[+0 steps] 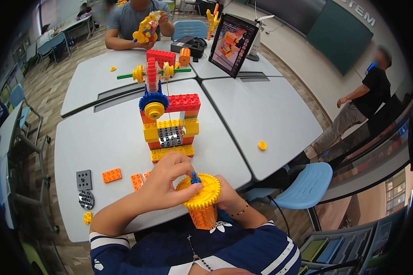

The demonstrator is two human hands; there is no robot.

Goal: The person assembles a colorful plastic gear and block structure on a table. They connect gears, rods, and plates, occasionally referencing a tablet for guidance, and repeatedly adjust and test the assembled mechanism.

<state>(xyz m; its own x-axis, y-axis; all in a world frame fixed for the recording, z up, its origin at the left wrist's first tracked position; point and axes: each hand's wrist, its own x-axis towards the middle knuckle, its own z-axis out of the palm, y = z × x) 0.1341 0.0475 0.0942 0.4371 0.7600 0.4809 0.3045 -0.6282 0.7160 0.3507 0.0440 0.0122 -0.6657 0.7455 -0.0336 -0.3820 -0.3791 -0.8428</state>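
My left hand point(166, 181) pinches a small blue peg point(195, 178) at the hub of a large yellow gear point(201, 191). The gear sits on top of an orange brick block point(203, 216), which my right hand point(227, 198) grips from behind, close to my chest. Just beyond my hands a brick tower point(170, 130) of red, orange, yellow and grey pieces stands on the grey table point(105, 137), with a blue gear and yellow hub point(153, 104) on its upper left.
Loose orange plates point(111, 175), a grey square plate point(84, 179), a round grey disc point(86, 200) and a small yellow piece point(87, 217) lie at my left. A yellow wheel point(262, 145) lies right. Across the table a person holds a yellow model; a tablet point(232, 44) stands upright. Another person stands far right by a blue chair point(307, 185).
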